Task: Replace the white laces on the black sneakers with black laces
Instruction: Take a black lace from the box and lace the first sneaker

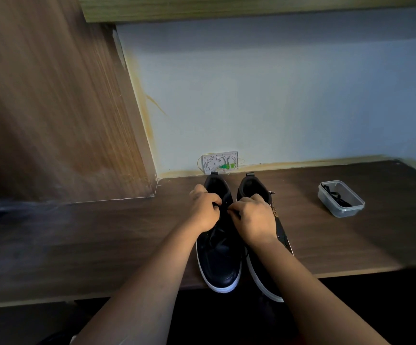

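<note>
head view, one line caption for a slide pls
Both hands, left hand and right hand, pinch laces on the left sneaker; plastic tub alongside.

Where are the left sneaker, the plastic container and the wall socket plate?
left sneaker (220, 267): head view, on its black toe cap.
plastic container (351, 210): head view, on its clear near wall.
wall socket plate (214, 162): head view, on its white face.

A home room: a built-in wooden desk against a painted wall, under a shelf.
</note>
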Available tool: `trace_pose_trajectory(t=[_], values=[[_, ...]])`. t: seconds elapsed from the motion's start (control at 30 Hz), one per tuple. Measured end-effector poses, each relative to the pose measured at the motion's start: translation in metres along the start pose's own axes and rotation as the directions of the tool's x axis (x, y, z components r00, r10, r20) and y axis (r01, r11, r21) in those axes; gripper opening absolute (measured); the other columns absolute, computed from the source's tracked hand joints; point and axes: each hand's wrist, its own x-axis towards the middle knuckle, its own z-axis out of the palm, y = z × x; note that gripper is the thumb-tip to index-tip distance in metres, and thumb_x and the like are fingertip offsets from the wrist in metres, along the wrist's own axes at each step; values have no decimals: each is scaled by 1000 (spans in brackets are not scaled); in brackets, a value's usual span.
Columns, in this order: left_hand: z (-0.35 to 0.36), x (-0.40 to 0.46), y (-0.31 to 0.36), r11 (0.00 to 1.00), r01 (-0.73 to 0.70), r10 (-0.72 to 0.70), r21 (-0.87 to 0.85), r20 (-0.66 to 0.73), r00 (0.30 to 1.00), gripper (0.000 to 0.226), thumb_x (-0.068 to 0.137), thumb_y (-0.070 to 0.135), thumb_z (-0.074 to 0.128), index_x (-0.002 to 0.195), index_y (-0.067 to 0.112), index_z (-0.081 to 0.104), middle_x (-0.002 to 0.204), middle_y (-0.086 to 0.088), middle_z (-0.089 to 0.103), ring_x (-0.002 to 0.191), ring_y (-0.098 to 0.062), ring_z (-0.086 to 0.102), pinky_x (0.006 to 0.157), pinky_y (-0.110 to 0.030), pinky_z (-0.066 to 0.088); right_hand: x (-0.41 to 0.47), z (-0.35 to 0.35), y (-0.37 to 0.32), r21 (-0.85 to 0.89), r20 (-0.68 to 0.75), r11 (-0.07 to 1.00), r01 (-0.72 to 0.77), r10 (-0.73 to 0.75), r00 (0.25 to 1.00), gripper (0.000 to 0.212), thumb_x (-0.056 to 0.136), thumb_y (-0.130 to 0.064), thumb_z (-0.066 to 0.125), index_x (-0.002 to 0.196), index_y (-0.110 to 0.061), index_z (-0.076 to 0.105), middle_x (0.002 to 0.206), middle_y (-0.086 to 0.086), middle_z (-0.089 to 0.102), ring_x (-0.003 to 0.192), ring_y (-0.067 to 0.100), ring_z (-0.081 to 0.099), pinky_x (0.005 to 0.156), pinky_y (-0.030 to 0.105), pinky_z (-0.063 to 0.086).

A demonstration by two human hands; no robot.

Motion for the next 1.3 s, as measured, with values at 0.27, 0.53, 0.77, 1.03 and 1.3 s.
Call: trace_pose_trajectory(t=[0.27,0.53,0.77,1.03,1.3], values=[[6,7,-8,999,32,-30,-32,44,999,19,92,17,63,109,13,70,111,-2,38,118,-24,38,94,-21,32,5,1,-6,8,114,994,-105,103,988,21,84,-32,65,103,-35,73,90,-3,71,103,21,54,80,35,31],[2,8,-11,993,-93,89,67,64,994,6,92,17,60,95,16,65,106,2,31,111,-18,34,91,-26,35,13,-10,1,27,307,1000,9,-16,952,67,90,-30,58,146,-47,25,117,-14,62,117,19,40,90,38,25],[-47,18,-30,951,125,-251,-283,-469,847,18,88,9,58,81,22,67,100,4,38,96,-21,54,81,-23,41,21,-16,15,213,308,972,-105,35,951,43,88,-22,41,122,-43,57,115,-9,61,120,14,37,98,36,24],[-39,2,-19,972,42,-46,230,12,999,37,87,42,62,123,38,60,143,5,37,134,-24,27,108,-41,30,23,-21,17,372,332,909,-186,57,942,65,66,-21,28,117,-35,66,98,-15,66,114,13,41,105,40,35],[-4,2,-4,916,-238,234,323,51,971,15,92,31,59,102,33,70,149,9,34,139,-20,17,106,-42,20,24,-17,26,396,318,909,-134,1,948,64,74,8,36,118,-25,67,95,-13,67,115,17,46,102,30,37]])
